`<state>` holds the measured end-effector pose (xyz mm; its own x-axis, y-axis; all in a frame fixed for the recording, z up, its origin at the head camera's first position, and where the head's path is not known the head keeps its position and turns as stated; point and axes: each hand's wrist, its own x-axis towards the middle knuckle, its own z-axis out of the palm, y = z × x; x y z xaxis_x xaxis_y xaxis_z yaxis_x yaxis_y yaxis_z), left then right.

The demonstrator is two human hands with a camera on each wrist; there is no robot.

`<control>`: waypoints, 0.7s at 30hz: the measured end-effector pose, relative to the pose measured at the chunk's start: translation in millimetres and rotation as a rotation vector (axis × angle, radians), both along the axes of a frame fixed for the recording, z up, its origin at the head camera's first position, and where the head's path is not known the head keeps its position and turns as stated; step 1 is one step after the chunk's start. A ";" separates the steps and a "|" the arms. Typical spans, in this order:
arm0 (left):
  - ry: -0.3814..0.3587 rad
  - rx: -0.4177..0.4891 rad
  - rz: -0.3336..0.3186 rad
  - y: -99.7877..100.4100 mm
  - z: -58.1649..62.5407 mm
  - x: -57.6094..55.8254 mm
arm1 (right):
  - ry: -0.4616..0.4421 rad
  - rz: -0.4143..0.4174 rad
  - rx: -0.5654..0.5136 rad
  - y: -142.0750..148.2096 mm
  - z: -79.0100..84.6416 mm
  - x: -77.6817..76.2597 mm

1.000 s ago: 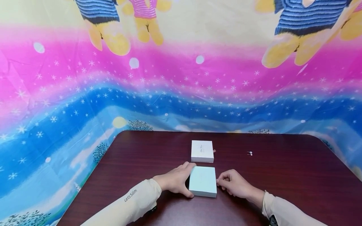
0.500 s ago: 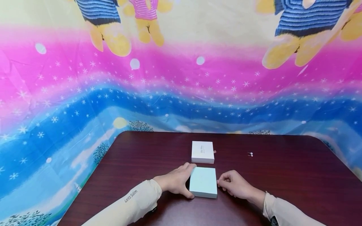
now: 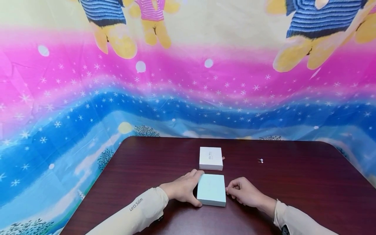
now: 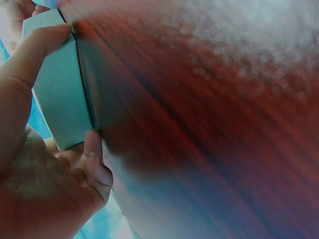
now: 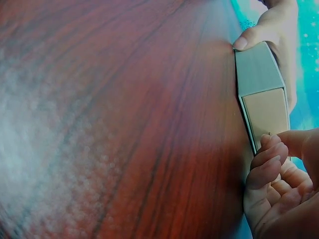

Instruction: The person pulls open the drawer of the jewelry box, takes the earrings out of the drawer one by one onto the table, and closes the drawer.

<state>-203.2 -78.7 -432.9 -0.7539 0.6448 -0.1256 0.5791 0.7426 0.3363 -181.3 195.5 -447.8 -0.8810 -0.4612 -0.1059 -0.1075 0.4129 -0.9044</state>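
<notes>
A pale mint drawer box (image 3: 211, 190) lies flat on the dark red-brown table. My left hand (image 3: 183, 188) grips it from the left, with the thumb at the near side and fingers at the far side. In the left wrist view, the thumb (image 4: 47, 41) and fingers span the box's end (image 4: 62, 94). At the other end, my right hand (image 3: 243, 192) has its thumb and forefinger pinched against the beige drawer front (image 5: 266, 112). What they pinch is mostly covered by the fingertips; it appears to be a small pull tab. The drawer looks closed.
Behind the mint box stands a white box (image 3: 211, 158) with dark lettering and a small pinkish tab on its right side. Two small pearl-like earrings (image 3: 260, 161) lie to the right. A printed cloth (image 3: 188, 85) hangs behind the table (image 3: 158, 153).
</notes>
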 end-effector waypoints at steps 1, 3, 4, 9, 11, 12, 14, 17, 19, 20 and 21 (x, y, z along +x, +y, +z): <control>0.003 -0.001 -0.001 -0.1 0.0 -0.1 | 0.000 -0.001 0.000 0.0 0.0 0.0; 0.005 0.000 -0.003 -0.1 0.1 -0.1 | -0.002 0.000 0.000 0.0 0.0 -0.1; 0.005 0.001 -0.004 -0.2 0.3 -0.1 | -0.007 -0.001 0.003 0.0 0.1 -0.1; 0.003 0.006 -0.004 0.0 0.5 -0.1 | -0.014 -0.002 0.018 0.8 1.0 -0.1; 0.003 0.007 -0.003 -0.1 0.4 0.0 | -0.012 0.002 0.019 1.0 1.3 0.3; 0.002 0.007 -0.003 -0.1 0.4 0.1 | -0.012 0.003 0.022 1.0 1.3 0.5; 0.003 0.005 -0.004 -0.1 0.8 0.5 | -0.005 0.006 0.020 0.9 1.0 0.4; 0.000 0.003 -0.004 0.1 1.4 0.9 | 0.000 0.004 0.016 0.6 0.3 -0.2; 0.001 0.001 -0.003 0.1 1.7 0.9 | 0.001 0.000 0.014 0.3 0.5 -0.4; 0.000 -0.001 -0.002 0.0 1.8 0.9 | 0.002 0.000 0.011 0.3 0.6 -0.5; 0.000 -0.002 -0.002 0.0 1.8 0.9 | -0.001 -0.003 0.012 0.2 0.7 -0.5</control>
<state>-202.3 -78.8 -431.1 -0.7527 0.6460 -0.1270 0.5805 0.7423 0.3348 -181.8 195.7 -447.1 -0.8824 -0.4569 -0.1126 -0.1050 0.4244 -0.8994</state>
